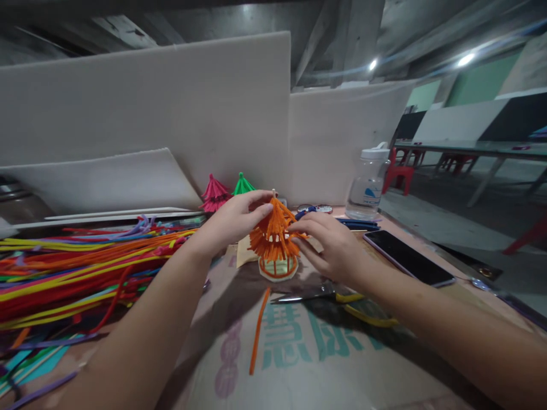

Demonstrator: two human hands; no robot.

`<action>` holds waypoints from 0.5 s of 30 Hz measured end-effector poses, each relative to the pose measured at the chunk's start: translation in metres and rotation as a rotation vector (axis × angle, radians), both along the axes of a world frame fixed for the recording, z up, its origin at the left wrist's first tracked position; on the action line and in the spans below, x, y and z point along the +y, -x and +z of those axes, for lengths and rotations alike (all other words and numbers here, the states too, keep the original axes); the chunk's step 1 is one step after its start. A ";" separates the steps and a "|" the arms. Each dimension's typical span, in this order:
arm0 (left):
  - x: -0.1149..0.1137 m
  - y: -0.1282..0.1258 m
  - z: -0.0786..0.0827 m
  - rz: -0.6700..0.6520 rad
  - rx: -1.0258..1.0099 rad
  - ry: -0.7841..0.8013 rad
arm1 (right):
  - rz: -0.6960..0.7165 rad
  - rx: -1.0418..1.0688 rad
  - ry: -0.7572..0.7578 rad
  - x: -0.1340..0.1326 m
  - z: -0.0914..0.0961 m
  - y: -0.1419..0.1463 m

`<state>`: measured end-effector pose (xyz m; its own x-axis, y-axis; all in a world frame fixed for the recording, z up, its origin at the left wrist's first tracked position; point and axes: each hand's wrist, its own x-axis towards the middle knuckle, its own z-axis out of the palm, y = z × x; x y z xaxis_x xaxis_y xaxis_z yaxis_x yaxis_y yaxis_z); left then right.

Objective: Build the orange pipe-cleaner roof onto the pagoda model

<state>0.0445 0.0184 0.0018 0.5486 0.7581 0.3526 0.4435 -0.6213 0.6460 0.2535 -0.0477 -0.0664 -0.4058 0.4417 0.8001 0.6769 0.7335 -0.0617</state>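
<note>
A small orange pipe-cleaner pavilion (pixel 276 242) stands on the cardboard-covered table (pixel 325 364), with a layered fringed roof and a pale round base. My left hand (pixel 233 222) pinches the roof near its top from the left. My right hand (pixel 331 245) pinches the roof's right side with thumb and fingers closed on the orange strands. A loose orange pipe cleaner (pixel 258 330) lies in front of the pavilion. Scissors with yellow handles (pixel 325 293) lie just under my right wrist.
A big pile of coloured pipe cleaners (pixel 81 267) fills the left side. Pink (pixel 215 195) and green (pixel 243 185) finished roofs stand behind. A plastic jar (pixel 367 185) and a phone (pixel 408 257) sit on the right. White foam boards (pixel 171 114) wall the back.
</note>
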 end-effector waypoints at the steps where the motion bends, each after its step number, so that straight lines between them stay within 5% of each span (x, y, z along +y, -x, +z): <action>1: 0.002 0.002 0.000 0.006 -0.004 -0.016 | -0.008 0.011 0.090 -0.002 0.001 -0.007; 7: 0.004 0.029 -0.015 0.216 0.232 -0.087 | -0.057 -0.190 0.689 -0.020 -0.011 -0.061; 11: -0.008 0.041 -0.051 0.188 0.371 0.024 | 0.044 -0.325 0.686 -0.027 -0.025 -0.080; 15: -0.023 0.036 -0.084 0.060 0.168 0.062 | 0.112 -0.372 0.589 -0.030 -0.037 -0.082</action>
